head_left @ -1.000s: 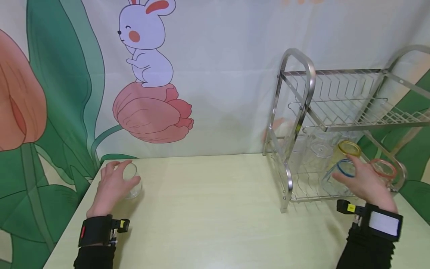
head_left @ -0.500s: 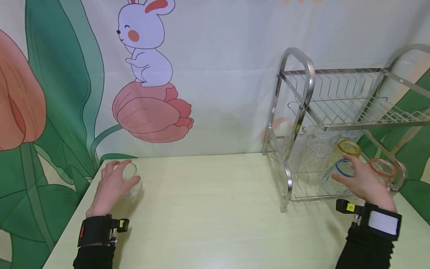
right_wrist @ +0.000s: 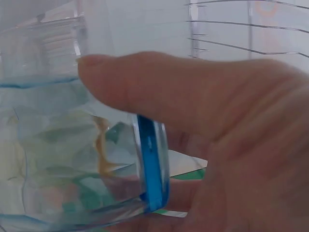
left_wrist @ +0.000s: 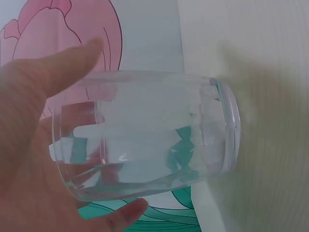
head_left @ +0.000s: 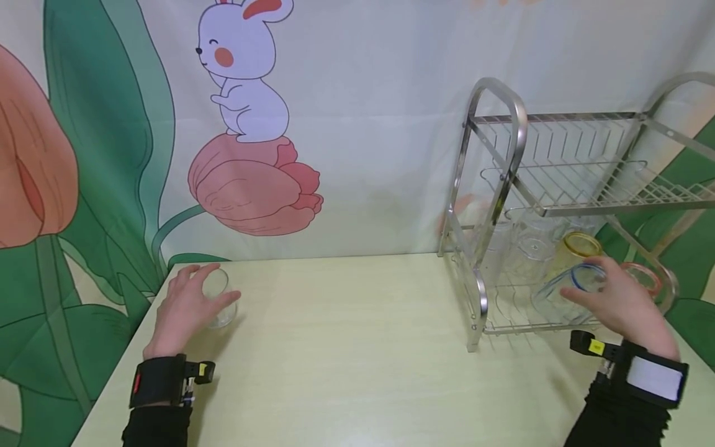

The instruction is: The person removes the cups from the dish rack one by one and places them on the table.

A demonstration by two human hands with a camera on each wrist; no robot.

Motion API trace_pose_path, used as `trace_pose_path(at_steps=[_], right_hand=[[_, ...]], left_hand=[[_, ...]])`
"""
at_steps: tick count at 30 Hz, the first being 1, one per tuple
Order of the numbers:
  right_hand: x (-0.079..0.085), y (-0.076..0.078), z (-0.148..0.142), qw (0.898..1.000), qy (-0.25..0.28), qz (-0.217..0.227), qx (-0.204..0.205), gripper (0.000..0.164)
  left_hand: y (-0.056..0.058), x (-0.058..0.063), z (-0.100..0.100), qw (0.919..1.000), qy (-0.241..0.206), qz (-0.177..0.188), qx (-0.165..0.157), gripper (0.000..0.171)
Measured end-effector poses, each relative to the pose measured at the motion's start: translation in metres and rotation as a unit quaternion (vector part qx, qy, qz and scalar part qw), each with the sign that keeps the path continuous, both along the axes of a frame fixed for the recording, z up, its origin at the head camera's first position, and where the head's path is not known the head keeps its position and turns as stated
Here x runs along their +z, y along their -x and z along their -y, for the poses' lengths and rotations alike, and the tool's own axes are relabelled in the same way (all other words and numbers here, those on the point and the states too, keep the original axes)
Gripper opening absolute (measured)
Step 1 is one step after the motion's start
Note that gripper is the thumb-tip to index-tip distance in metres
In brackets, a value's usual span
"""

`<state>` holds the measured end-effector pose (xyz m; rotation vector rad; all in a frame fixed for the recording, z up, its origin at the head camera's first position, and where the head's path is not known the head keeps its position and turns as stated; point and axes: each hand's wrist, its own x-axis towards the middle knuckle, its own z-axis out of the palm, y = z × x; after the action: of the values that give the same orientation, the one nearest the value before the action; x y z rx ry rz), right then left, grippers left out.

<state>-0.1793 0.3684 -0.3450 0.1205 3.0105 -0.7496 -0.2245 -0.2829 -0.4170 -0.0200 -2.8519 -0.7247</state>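
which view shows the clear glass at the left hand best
Left wrist view: the clear glass shows close up, end to end. The head view has it small, partly behind the left hand; the right wrist view, not at all.

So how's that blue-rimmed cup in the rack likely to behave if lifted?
The blue-rimmed cup looks stiff: its clear walls show no bending. Its smooth, shiny surface may be slippery. If glass, it could chip against the nearby yellow cup.
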Motion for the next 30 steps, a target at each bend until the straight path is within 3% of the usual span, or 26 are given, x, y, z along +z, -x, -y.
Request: trace_pose_path(at_steps=[5, 12, 20, 30], right_hand=[[0.005, -0.008, 0.002, 1.0, -0.001, -0.021, -0.009, 0.095], [0.012, -0.016, 0.005, 0.996, -0.028, -0.083, -0.028, 0.089], [0.017, -0.021, 0.009, 0.996, -0.022, -0.088, -0.029, 0.091], [0.026, -0.026, 0.013, 0.993, -0.023, -0.113, -0.031, 0.084]], left_hand=[[-0.002, 0.006, -0.001, 0.9999, 0.012, 0.0, -0.012, 0.094], [-0.001, 0.019, -0.006, 0.9987, 0.03, -0.035, -0.021, 0.094], [-0.004, 0.024, -0.01, 0.9977, 0.042, -0.051, -0.017, 0.093], [-0.011, 0.038, -0.019, 0.9968, 0.037, -0.068, -0.021, 0.09]])
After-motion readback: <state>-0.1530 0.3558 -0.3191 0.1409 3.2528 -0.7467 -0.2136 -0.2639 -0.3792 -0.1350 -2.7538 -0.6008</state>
